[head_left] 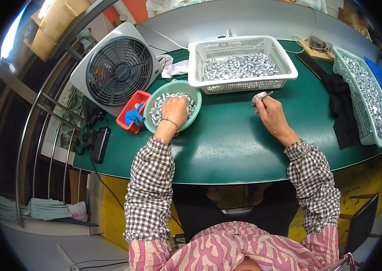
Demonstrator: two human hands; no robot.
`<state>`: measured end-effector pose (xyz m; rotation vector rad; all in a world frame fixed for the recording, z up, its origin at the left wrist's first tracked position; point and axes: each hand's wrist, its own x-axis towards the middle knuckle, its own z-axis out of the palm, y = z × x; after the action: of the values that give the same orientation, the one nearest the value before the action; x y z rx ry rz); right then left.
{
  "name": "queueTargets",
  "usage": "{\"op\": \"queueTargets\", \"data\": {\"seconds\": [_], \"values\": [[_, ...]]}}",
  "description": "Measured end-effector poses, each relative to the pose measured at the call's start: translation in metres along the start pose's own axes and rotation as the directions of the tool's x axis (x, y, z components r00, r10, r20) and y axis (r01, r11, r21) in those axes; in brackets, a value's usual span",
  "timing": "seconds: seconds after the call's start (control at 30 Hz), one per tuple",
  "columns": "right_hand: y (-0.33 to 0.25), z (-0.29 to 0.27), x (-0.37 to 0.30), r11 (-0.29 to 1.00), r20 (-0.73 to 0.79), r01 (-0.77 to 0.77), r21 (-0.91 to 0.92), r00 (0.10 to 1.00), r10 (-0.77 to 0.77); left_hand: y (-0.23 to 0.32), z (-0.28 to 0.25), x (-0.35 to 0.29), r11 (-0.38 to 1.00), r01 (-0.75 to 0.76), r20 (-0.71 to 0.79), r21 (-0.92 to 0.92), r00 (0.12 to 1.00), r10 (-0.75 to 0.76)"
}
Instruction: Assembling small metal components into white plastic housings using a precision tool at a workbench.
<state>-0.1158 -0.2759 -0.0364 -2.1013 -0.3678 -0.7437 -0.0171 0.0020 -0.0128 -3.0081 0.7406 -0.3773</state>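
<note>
My left hand (174, 112) reaches into a light green bowl (194, 115) on the left of the table. Its fingers are curled down among small silvery metal parts (156, 111), and what the fingertips pinch is hidden. To the right, my right hand (271, 115) is raised over the table, closed around a thin, dark, pen-like tool (268, 94). Something whitish wraps a finger or the tool there; I cannot tell which. Behind the hands stands a white plastic basket (243, 85) holding many more silvery parts (240, 67).
A red tray (123, 118) with a blue item (134, 115) sits left of the bowl, before a box fan (121, 70). At the right, a pale green basket (366, 118) of metal parts stands beside black cloth (341, 110). The green table (227, 158) curves toward me.
</note>
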Motion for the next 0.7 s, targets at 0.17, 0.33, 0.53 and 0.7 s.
{"op": "queueTargets", "data": {"seconds": [0.17, 0.33, 0.53, 0.7], "values": [[0.004, -0.004, -0.001, 0.999, -0.056, 0.037, -0.014, 0.998, -0.038, 0.033, -0.032, -0.004, 0.976, -0.105, -0.328, -0.193, 0.944, 0.037], [-0.001, -0.002, 0.000, 0.998, -0.086, 0.067, -0.019, 0.994, -0.068, 0.089, -0.042, -0.021, 0.399, -0.047, -0.047, -0.916, 0.999, 0.011], [-0.008, -0.006, 0.000, 0.994, -0.158, 0.109, -0.021, 0.981, -0.111, 0.110, -0.005, -0.012, -0.564, 0.432, 0.391, -0.704, 0.898, 0.199], [-0.016, -0.006, -0.004, 0.988, -0.124, 0.140, 0.065, 0.984, -0.132, 0.110, 0.019, -0.010, -0.726, 0.454, 0.464, -0.516, 0.861, 0.209]]}}
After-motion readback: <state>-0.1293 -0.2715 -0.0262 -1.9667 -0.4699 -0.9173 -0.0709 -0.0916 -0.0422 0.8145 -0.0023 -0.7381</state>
